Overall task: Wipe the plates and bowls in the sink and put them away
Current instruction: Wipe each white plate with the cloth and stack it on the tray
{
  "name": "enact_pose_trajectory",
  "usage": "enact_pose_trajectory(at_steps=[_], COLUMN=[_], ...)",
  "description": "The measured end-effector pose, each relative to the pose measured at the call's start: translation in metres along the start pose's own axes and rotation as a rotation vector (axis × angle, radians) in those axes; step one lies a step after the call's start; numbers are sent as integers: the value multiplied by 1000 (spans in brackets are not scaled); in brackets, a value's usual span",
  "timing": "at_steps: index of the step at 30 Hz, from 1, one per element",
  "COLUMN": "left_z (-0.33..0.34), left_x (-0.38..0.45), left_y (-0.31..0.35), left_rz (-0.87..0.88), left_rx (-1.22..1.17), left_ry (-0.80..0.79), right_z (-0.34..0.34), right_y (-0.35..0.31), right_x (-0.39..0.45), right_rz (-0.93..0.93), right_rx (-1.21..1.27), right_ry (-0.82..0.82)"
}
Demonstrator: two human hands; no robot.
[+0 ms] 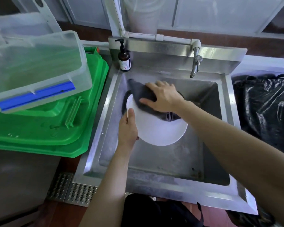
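Wiping under way: left hand [127,128] fingers grip white plate [157,130] rim over sink [162,161]; right hand [162,97] presses grey cloth [143,94] flat on it; putting away remains; other dishes unseen.

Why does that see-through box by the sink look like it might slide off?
The clear plastic box sits tilted on the green lids left of the sink, its blue-edged side lower. That lean looks precarious. Otherwise nothing odd: the left hand holds a white plate.
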State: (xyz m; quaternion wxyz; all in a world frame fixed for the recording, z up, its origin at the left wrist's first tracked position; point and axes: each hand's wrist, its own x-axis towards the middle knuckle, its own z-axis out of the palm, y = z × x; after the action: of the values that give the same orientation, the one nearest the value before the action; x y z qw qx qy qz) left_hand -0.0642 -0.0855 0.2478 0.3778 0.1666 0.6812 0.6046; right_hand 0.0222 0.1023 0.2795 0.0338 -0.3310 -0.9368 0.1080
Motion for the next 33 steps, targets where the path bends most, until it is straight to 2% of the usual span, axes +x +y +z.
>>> enact_pose_trajectory(at_steps=[2,3,4,6,8,11,14,17,20,23,25,26,28,30,32,33], left_z=[3,6,6,5,1,-4,-6,-15,-23,-18,-11,-7,6,30,54,62], left_x=[0,-1,0,3,8,18,23,22,18,34,44,47,34,9,-16,-17], left_y=[3,5,7,10,16,19,11,13,28,55,75,77,69,45,23,14], left_rz=[33,25,16,3,-30,-37,5,63,131,-14,-154,-164,-98,18,129,167], left_rx=[0,-19,-39,-89,-167,-243,-137,37,232,244,95,44,-7,10,8,15], left_ry=[-8,-3,8,63,158,259,233,144,-34,-110,-155,-171,-151,-174,-203,-168], right_z=[-3,-7,-11,-12,-10,15,34,24,-6,-24,-17,-8,11,25,39,45], right_y=[-7,-4,2,17,20,-19,-54,-30,10,27,32,35,36,32,26,23], right_x=[-1,3,7,8,-11,-65,-97,-82,-59,-46,-49,-54,-64,-74,-87,-95], right_rz=[-194,-189,-115,156,438,694,796,797,663,594,706,804,1027,1240,1332,1339], right_rx=[4,25,44,122,352,950,1215,1095,813,720,801,884,1077,1195,1228,1245], right_ry=[-2,-19,-53,-109,-96,93,297,280,207,126,190,251,357,385,364,362])
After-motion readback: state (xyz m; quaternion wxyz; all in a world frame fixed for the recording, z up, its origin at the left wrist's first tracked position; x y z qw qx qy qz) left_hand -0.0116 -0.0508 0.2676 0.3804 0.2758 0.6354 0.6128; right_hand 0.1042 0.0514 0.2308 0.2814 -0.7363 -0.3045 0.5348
